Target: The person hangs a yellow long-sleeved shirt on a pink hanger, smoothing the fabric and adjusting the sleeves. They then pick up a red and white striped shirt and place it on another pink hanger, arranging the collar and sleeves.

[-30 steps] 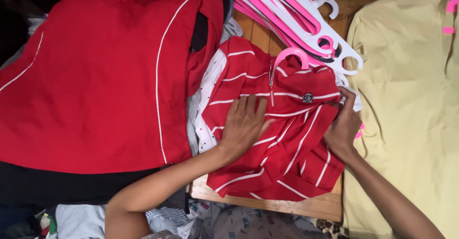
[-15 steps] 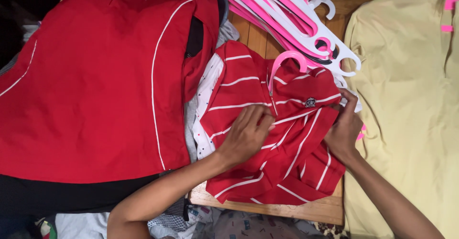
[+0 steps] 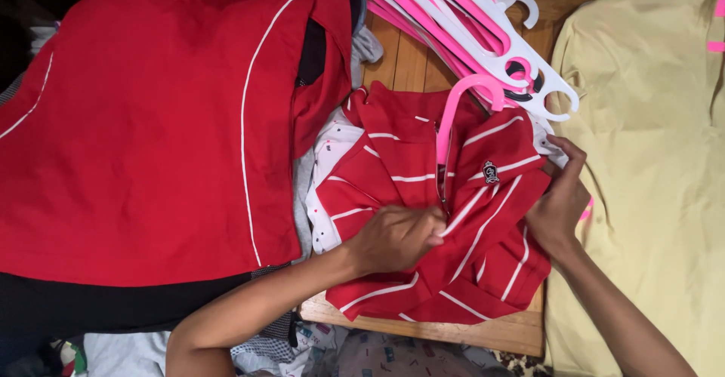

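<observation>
A red polo shirt with thin white stripes (image 3: 423,158) lies folded on a wooden board (image 3: 453,332), with a pink hanger (image 3: 457,101) hooked out of its collar. My left hand (image 3: 396,237) pinches the shirt's front fabric near the placket, fingers closed on the cloth. My right hand (image 3: 559,200) grips the shirt's right edge and sleeve, next to a small chest badge (image 3: 491,172).
A large red garment with white piping (image 3: 166,120) lies spread at the left over dark cloth. A stack of pink and white hangers (image 3: 483,22) lies at the top. A pale yellow shirt (image 3: 649,166) covers the right side. Patterned cloths (image 3: 362,350) lie at the bottom.
My left hand has slid right and closed from a flat palm into a pinch on the fabric. The shirt is more bunched, and my right hand stays on its right edge.
</observation>
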